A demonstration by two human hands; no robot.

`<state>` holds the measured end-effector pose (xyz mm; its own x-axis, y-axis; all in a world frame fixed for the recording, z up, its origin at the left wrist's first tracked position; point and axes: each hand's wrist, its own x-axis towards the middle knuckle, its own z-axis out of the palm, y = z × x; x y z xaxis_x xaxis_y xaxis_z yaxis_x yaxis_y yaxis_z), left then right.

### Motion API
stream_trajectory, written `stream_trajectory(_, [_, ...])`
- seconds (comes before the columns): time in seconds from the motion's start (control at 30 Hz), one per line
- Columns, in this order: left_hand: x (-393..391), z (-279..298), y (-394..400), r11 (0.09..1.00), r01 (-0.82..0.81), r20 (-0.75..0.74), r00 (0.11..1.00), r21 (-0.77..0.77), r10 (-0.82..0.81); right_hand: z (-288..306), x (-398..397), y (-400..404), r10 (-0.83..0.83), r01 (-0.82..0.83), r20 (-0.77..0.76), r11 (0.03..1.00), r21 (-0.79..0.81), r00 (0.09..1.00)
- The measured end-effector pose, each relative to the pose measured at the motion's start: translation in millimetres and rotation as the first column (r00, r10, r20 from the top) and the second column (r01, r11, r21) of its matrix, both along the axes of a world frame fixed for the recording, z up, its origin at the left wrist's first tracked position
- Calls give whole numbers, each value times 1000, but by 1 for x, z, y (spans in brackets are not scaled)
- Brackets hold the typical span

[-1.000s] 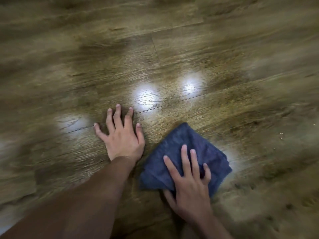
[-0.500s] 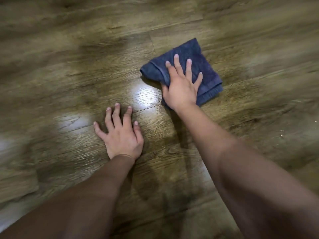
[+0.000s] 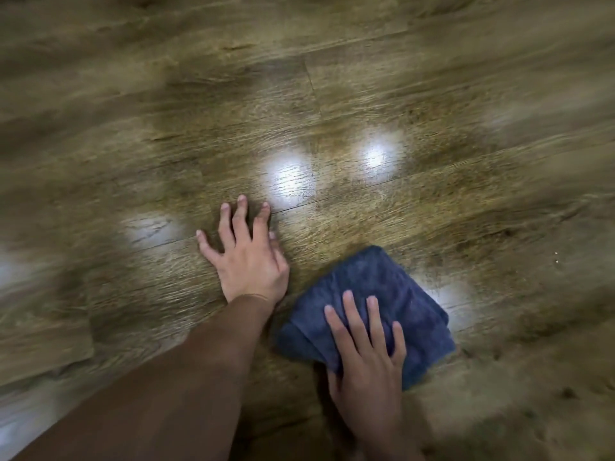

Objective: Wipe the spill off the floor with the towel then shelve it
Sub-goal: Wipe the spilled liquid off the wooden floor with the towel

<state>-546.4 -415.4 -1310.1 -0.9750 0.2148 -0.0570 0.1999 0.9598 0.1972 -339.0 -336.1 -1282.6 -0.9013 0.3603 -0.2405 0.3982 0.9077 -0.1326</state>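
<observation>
We had our right hand [image 3: 366, 354] flat on the folded dark blue towel [image 3: 369, 307], the fingers [image 3: 352, 314] straight and slightly spread, pressing the cloth down against the wooden floor [image 3: 432, 78] rather than curling round it; the thumb lay along the towel's near left edge, and whether it tucked under the fold we could not tell. The towel lay near us and a little to the right of centre, bunched into a rough square with one corner pointing to the far side and its layered folds showing along the near left edge. Just left of it, close but apart from the cloth, our left hand [image 3: 246, 257] rested palm down on the bare boards, fingers relaxed and fanned toward the far side, holding nothing, its forearm running back toward the near left corner of the view. Beyond the left hand's fingertips, bright patches of reflected light [image 3: 289, 176] shone on the floor, with another further right and a third to the left of the hand; a paler gleam showed at the towel's right edge. Whether any of that sheen was wet we could not tell. A few tiny pale specks [image 3: 555, 257] lay on the boards well to the right. The outer parts of the floor were blurred.
</observation>
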Motion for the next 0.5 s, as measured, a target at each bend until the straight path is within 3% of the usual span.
stream_trajectory(0.2, [-1,-1,-1,1000,14,-30,999,14,-13,1,-62,13,-96,96,-7,995,-7,995])
stream_trajectory(0.4, [3,3,0,1000,11,19,1000,3,-11,-1,-212,78,-263,259,-47,963,-77,964])
stream_trajectory(0.5, [2,3,0,1000,11,30,999,22,-12,0,-267,105,-219,217,1,964,-152,976])
